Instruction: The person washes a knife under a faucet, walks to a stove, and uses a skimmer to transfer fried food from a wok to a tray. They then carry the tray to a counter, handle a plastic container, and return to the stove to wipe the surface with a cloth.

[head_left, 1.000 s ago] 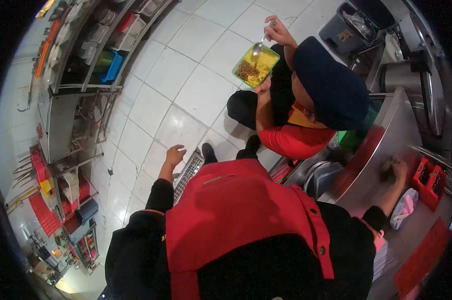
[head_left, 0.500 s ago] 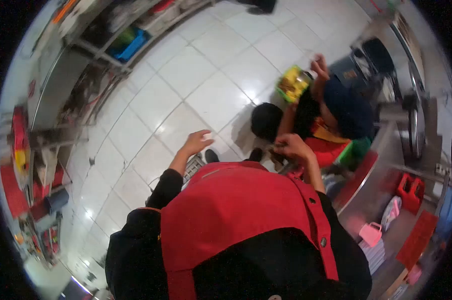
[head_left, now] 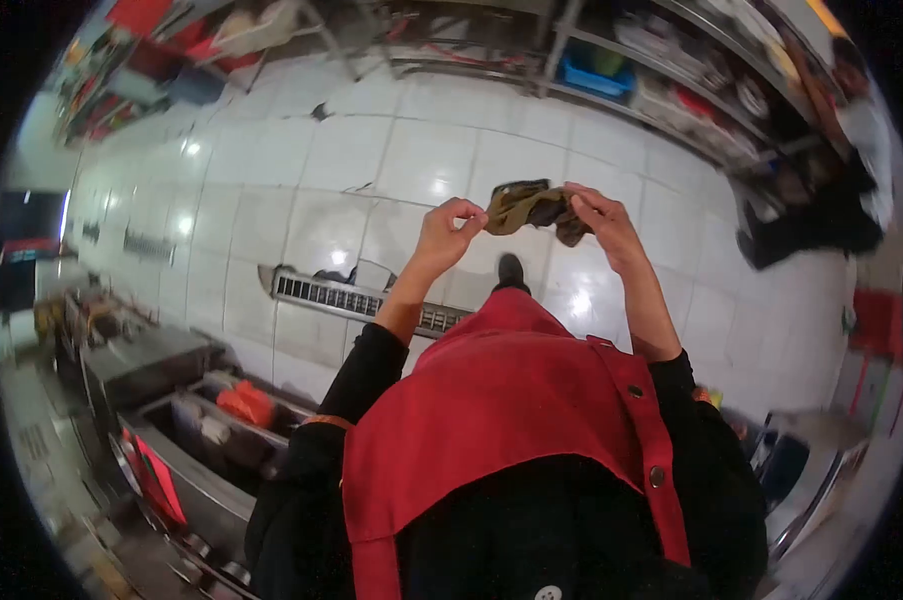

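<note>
A crumpled olive-brown cloth [head_left: 516,210] with dark patches hangs stretched between my two hands, above the tiled floor. My left hand [head_left: 448,236] pinches its left end between thumb and fingertips. At the other end, my right hand [head_left: 608,228] grips it with thumb and fingers, and a dark fold hangs down there. What exact kind of cloth article it is, I cannot make out. Below my hands is my dark shoe [head_left: 511,270], in front of the red apron [head_left: 501,390] I wear.
A metal drain grate [head_left: 341,297] runs across the floor at left. Steel shelves [head_left: 661,85] with a blue bin [head_left: 596,75] stand ahead. Another person in dark trousers [head_left: 811,215] is at far right. A steel sink [head_left: 211,440] holding an orange-red item [head_left: 246,402] lies lower left.
My view has turned to the right, away from the crouching person. Both hands have risen and come together on the cloth; my left hand was empty and spread before.
</note>
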A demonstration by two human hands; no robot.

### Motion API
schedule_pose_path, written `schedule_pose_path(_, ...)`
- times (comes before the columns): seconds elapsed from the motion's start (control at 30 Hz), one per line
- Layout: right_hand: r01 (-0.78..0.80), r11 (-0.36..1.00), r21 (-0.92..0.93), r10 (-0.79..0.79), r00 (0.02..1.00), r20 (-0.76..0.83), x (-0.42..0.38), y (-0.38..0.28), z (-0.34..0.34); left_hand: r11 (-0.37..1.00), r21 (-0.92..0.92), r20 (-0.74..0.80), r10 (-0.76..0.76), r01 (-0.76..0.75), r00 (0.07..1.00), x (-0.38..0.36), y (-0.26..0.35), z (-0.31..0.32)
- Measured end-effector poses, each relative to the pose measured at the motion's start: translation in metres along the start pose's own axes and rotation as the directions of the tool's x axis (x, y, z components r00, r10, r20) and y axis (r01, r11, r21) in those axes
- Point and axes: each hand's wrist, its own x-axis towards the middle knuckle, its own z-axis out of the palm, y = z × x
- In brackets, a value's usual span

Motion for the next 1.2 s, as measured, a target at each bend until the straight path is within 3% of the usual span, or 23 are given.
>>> schedule_pose_path(0.03,-0.052,0.999,0.014,0.053,0.998,-0.032,0.029,-0.002,0.009,0.999,-0.031,-0.071,-0.044,0.042,0.997,0.010,0.003,-0.020)
schedule_pose_path(0.17,-0.139,0.989,-0.058,0.144,0.985,0.096,0.133,-0.008,0.037,0.992,0.063,-0.260,-0.091,0.111,0.961,0.050,-0.030,-0.081)
schedule_pose_path(0.23,-0.135,0.983,-0.123,0.158,0.968,0.197,0.164,-0.009,0.049,0.979,-0.028,-0.370,-0.198,0.202,0.908,0.062,-0.045,-0.103)
schedule_pose_path(0.3,-0.066,0.950,-0.304,0.153,0.950,0.272,0.208,-0.014,0.074,0.987,0.057,-0.484,-0.107,0.153,0.868,0.073,-0.058,-0.128)
schedule_pose_path(0.33,0.012,0.912,-0.411,0.120,0.948,0.294,0.228,-0.013,0.087,0.965,0.233,-0.526,0.019,0.122,0.850,0.079,-0.057,-0.142)
schedule_pose_path(0.47,-0.012,0.816,-0.578,0.271,0.891,0.365,0.305,-0.022,0.161,0.944,0.214,-0.700,-0.030,0.250,0.714,0.087,-0.042,-0.194)
schedule_pose_path(0.53,0.133,0.868,-0.479,0.152,0.847,0.509,0.333,-0.021,0.212,0.927,0.202,-0.740,-0.068,0.317,0.669,0.073,-0.042,-0.221)
schedule_pose_path(0.6,-0.025,0.939,-0.342,0.231,0.782,0.579,0.358,-0.025,0.269,0.909,0.160,-0.779,-0.124,0.386,0.615,0.060,-0.053,-0.243)
schedule_pose_path(0.67,-0.350,0.923,-0.159,0.358,0.631,0.688,0.374,-0.040,0.304,0.875,0.123,-0.773,-0.212,0.469,0.598,0.059,-0.065,-0.244)
schedule_pose_path(0.73,-0.357,0.915,-0.185,0.370,0.567,0.736,0.393,-0.051,0.356,0.876,0.069,-0.726,-0.284,0.477,0.626,0.055,-0.080,-0.268)
schedule_pose_path(0.8,-0.450,0.890,-0.078,0.309,0.468,0.828,0.411,-0.069,0.406,0.851,0.127,-0.703,-0.284,0.509,0.651,0.063,-0.093,-0.309)
schedule_pose_path(0.83,-0.449,0.891,-0.074,0.279,0.410,0.869,0.423,-0.068,0.431,0.803,0.127,-0.709,-0.337,0.583,0.620,0.063,-0.118,-0.331)
schedule_pose_path(0.87,-0.436,0.896,-0.089,0.272,0.379,0.884,0.431,-0.074,0.453,0.814,0.122,-0.715,-0.325,0.568,0.619,0.068,-0.117,-0.356)
schedule_pose_path(0.93,-0.378,0.920,-0.102,0.237,0.332,0.913,0.450,-0.088,0.498,0.772,0.177,-0.835,-0.210,0.610,0.508,0.085,-0.117,-0.413)
schedule_pose_path(1.0,-0.354,0.923,-0.151,0.258,0.278,0.925,0.471,-0.116,0.531,0.755,0.219,-0.862,-0.148,0.619,0.485,0.115,-0.108,-0.468)
schedule_pose_path(1.07,-0.307,0.933,-0.189,0.264,0.224,0.938,0.495,-0.136,0.569,0.631,0.442,-0.826,0.007,0.638,0.564,0.136,-0.092,-0.525)
schedule_pose_path(1.13,-0.308,0.939,-0.151,0.219,0.199,0.955,0.523,-0.142,0.603,0.651,0.425,-0.832,0.008,0.629,0.554,0.158,-0.096,-0.568)
schedule_pose_path(1.2,-0.338,0.928,-0.155,0.230,0.195,0.953,0.549,-0.153,0.638,0.656,0.425,-0.672,-0.233,0.623,0.703,0.174,-0.108,-0.613)
